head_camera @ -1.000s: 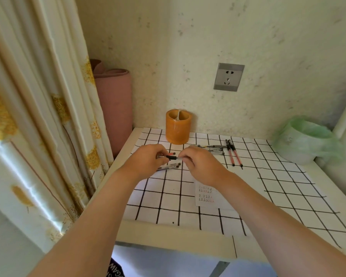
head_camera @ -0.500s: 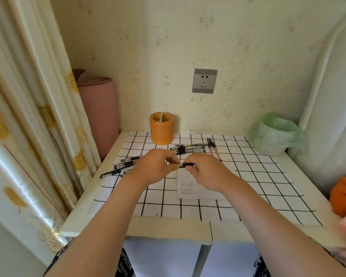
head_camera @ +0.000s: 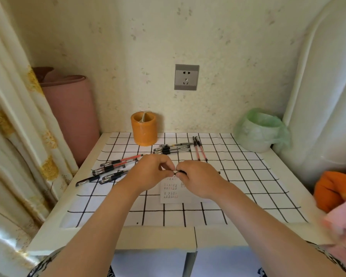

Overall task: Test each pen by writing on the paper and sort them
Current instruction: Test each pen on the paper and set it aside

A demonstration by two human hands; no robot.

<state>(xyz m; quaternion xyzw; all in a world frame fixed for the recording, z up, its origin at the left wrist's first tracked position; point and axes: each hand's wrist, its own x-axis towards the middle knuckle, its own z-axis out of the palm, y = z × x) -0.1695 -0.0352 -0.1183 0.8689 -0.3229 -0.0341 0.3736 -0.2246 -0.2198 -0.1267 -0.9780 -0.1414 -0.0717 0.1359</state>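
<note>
**Head view, centre of frame.** I see both hands meeting just above the paper point(head_camera: 174, 193), a small white sheet with rows of test marks. It lies flat on the gridded cloth point(head_camera: 238, 196) that covers the surface point(head_camera: 128, 238).

The left hand point(head_camera: 150, 172) has its fingers curled, and thumb and forefinger pinch the silver end of a pen point(head_camera: 178, 172). The right hand point(head_camera: 198, 180) has its fingers curled round the black barrel of the same pen, which lies level between the two hands. I cannot tell whether it is capped.

Left of centre, a loose cluster of black and red pens point(head_camera: 110, 168) lies on the cloth, partly behind the left hand. Above centre, a second cluster of black pens point(head_camera: 172, 149) lies side by side. Just to its right, two red pens point(head_camera: 199, 150) lie parallel, running toward the wall.

An orange pen holder point(head_camera: 144, 128) stands upright at the back of the cloth, near the wall. At the upper right of the surface stands a bin lined with a green bag point(head_camera: 260, 132). A wall socket point(head_camera: 186, 77) sits above and to the right of the holder.
</note>
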